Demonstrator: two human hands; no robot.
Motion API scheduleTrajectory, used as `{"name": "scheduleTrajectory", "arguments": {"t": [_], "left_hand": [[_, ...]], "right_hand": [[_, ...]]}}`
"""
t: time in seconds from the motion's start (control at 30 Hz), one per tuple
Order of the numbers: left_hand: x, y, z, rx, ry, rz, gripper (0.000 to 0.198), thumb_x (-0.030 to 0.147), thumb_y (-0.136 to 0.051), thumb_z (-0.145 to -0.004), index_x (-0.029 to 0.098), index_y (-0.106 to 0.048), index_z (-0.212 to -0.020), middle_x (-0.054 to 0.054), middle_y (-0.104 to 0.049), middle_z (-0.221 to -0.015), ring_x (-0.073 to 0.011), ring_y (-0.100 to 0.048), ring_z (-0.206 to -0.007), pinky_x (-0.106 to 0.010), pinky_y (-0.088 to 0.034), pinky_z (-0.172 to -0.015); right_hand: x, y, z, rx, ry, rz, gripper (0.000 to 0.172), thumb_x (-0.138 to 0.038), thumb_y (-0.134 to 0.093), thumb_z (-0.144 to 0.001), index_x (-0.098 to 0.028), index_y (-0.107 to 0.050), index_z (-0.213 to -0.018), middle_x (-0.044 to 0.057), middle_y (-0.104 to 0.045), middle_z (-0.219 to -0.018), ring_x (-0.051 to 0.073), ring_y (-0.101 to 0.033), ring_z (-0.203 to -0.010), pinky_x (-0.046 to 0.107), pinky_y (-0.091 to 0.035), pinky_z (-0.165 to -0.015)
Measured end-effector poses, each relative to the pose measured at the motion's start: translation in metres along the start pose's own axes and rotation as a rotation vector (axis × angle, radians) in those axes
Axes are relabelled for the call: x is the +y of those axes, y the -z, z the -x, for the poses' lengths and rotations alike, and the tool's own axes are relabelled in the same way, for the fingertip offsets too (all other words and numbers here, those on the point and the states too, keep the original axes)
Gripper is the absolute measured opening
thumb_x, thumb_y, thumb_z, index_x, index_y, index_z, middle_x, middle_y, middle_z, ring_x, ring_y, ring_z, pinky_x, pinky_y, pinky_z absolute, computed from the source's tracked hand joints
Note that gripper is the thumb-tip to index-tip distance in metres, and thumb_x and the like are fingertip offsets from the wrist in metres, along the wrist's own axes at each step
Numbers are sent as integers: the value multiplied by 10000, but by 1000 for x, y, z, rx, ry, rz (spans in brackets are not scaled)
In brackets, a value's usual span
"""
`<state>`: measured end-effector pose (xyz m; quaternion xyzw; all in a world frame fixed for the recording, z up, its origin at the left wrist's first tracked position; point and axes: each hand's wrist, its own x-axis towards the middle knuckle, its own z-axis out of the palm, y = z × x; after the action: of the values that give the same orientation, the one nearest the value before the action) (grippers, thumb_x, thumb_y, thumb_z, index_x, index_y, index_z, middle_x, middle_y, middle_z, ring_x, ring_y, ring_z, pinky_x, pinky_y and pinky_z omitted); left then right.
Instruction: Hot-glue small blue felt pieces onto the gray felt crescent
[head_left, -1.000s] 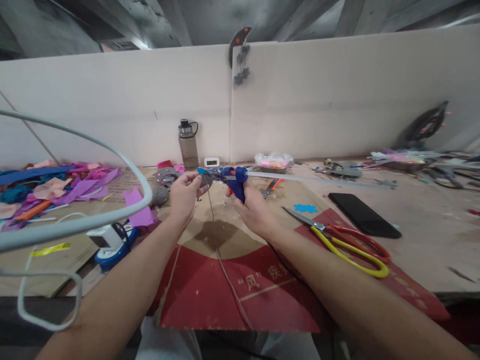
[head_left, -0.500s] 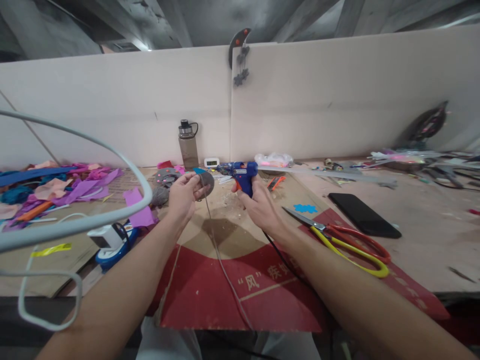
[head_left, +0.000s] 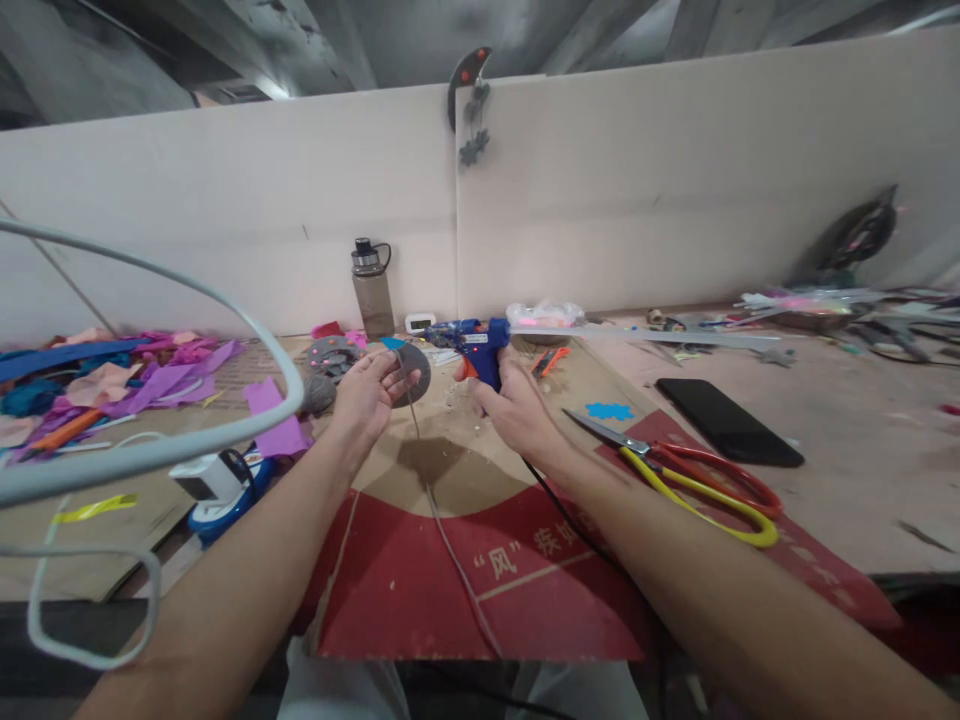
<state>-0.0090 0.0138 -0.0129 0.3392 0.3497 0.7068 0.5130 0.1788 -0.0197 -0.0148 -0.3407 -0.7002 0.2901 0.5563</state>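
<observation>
My left hand (head_left: 369, 392) is closed on a grey yarn-wrapped disc (head_left: 415, 374), whose full shape is partly hidden by my fingers. A bit of blue (head_left: 391, 343) shows at the disc's top edge. From the disc a strand of grey yarn (head_left: 435, 505) runs down over the cardboard toward my lap. My right hand (head_left: 511, 397) grips a blue hot glue gun (head_left: 484, 358), its nozzle pointing left, close to the disc. A long clear glue stick (head_left: 645, 334) juts out of the gun's back. Whether nozzle and disc touch, I cannot tell.
Scissors (head_left: 675, 480) with red and yellow handles lie right, near a blue flower-shaped cutout (head_left: 609, 411) and a black phone (head_left: 727, 420). A bottle (head_left: 372, 290) stands behind. Left are felt scraps (head_left: 176, 375), a power strip (head_left: 225, 505) and a white cable arm (head_left: 255, 325).
The view has shifted slightly. More of the grey disc's face shows beside my left fingers, and the glue gun has moved a little to the left in the picture.
</observation>
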Motion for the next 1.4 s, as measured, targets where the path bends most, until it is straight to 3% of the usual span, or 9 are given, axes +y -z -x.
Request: {"name": "scheduleTrajectory", "arguments": {"t": [0.1,0.3,0.67,1.0,1.23,1.4], "left_hand": [[0,-3,4,-13,-24,-23,71,121,-649,-694,132,-581,-712,-25,-665,-705,-108,-632,-610,-330,-576,-715],[0,-8,10,-20,-41,-57,74,131,-643,-703,131,-575,-730,-33,-664,-728,-126,-655,-646,-337,-575,-722],[2,-10,12,-14,-83,-57,84,120,-665,-684,143,-587,-703,26,-600,-616,-62,-551,-506,-356,-569,-758],[2,-6,10,-29,-102,-68,96,121,-672,-674,138,-585,-713,32,-589,-607,-52,-525,-486,-339,-568,-723],[1,-5,8,-26,-100,-79,108,148,-682,-676,134,-587,-725,0,-638,-684,-90,-602,-572,-354,-569,-729],[2,-9,12,-31,-97,-73,107,138,-679,-673,139,-579,-710,26,-604,-628,-67,-561,-512,-352,-571,-736]], "right_hand": [[1,-1,2,7,103,145,160,-140,-451,-783,-189,-540,-907,32,-578,-874,155,-519,-731,315,-424,-699],[1,-4,3,-34,194,198,186,-109,-419,-766,-183,-514,-908,48,-574,-864,188,-520,-786,324,-409,-734],[-3,-2,4,-48,165,222,181,-84,-411,-745,-197,-478,-870,51,-548,-842,184,-504,-757,328,-405,-705],[-7,3,4,-9,162,207,169,-92,-415,-759,-193,-489,-873,48,-545,-845,180,-494,-756,332,-402,-696],[-8,2,5,-39,142,203,189,-72,-419,-739,-203,-475,-864,35,-547,-811,170,-496,-715,330,-404,-674],[-8,0,4,-54,118,204,196,-65,-427,-730,-209,-471,-855,34,-546,-798,171,-500,-710,328,-409,-663]]}}
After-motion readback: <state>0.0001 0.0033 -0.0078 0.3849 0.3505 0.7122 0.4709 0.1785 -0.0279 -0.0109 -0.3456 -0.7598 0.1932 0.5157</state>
